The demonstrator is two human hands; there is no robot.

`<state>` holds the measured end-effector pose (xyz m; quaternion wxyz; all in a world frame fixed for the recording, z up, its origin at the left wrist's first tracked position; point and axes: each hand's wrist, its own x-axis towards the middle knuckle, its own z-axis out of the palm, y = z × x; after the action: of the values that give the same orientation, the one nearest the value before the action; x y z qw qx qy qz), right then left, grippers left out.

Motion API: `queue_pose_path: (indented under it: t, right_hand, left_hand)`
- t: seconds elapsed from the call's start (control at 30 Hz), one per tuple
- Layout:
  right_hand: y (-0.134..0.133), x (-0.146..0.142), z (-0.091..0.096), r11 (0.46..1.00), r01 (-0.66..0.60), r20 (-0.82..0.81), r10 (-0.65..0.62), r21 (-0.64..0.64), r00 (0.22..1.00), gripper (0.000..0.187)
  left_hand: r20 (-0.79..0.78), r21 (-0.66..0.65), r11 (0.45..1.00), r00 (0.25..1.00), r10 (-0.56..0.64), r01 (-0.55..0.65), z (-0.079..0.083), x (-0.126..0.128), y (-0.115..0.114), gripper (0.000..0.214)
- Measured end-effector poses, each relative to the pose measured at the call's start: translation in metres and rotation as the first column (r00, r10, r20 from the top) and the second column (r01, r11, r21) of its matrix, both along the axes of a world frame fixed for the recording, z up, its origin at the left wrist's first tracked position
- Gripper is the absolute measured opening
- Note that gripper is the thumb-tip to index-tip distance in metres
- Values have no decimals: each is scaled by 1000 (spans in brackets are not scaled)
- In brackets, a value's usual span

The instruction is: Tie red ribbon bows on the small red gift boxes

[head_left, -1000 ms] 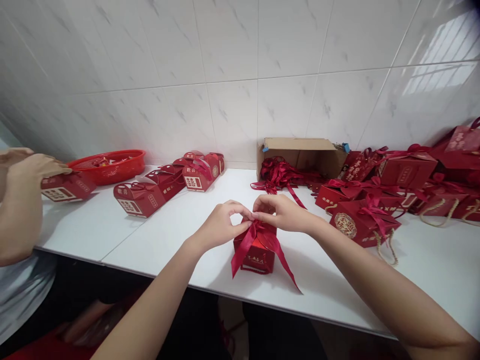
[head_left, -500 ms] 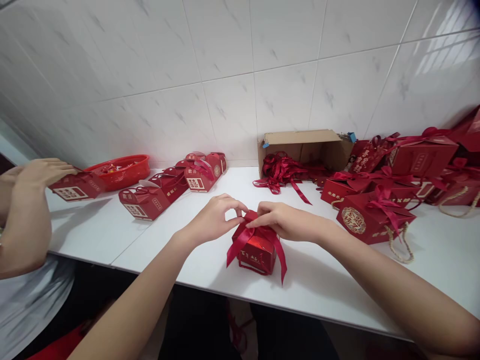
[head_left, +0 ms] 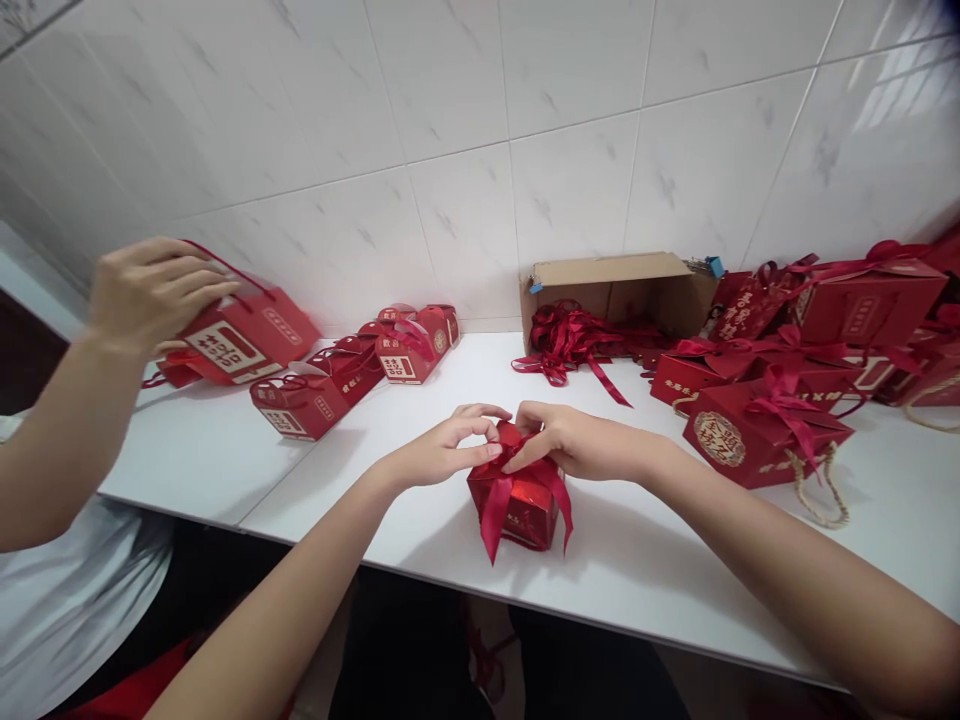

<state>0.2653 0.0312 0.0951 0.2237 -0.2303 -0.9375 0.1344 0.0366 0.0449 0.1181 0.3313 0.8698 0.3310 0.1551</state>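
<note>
In front of me on the white table stands a small red gift box (head_left: pixel 519 512) with gold lettering. A dark red satin ribbon (head_left: pixel 496 508) is tied across its top, its two tails hanging down the front. My left hand (head_left: pixel 442 447) reaches in from the left, thumb and fingers closed at the knot. From the right, my right hand (head_left: pixel 566 440) pinches the ribbon at the box top with thumb and forefinger. The knot itself is partly hidden by my fingertips.
A cardboard box (head_left: pixel 622 268) holding loose ribbons (head_left: pixel 566 335) lies against the tiled wall. Ribboned boxes (head_left: pixel 750 440) crowd the right. Several untied boxes (head_left: pixel 322 405) form a row at left, where a co-worker's hand (head_left: pixel 154 290) lifts a red box (head_left: pixel 255 335) by its cord.
My hands stay at the ribbon knot; the left ribbon tail has swung inward across the box front. The co-worker's hand has raised a red box and moved it right, over the red basket.
</note>
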Motion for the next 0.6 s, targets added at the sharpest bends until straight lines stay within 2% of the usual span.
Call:
queue_pose_path:
  t: [0.07,0.23,0.37,0.47,0.6]
  right_hand:
    - [1,0,0,1000,-14,-18,14,1,1000,50]
    - [1,0,2,998,-41,-24,40,-37,999,44]
    - [2,0,1,999,-37,-22,36,-32,999,44]
    - [3,0,0,999,-42,-25,42,-7,999,49]
    - [3,1,0,999,-51,-28,51,-4,998,52]
  left_hand:
    - [70,-85,996,997,14,-8,-6,0,0,23]
    - [248,-172,979,957,152,-111,-12,1,0,18]
    - [293,-376,926,942,166,-46,-10,2,-3,24]
    - [263,-368,928,951,164,-58,-6,3,-7,30]
    - [250,-246,957,944,215,-153,-9,9,-11,34]
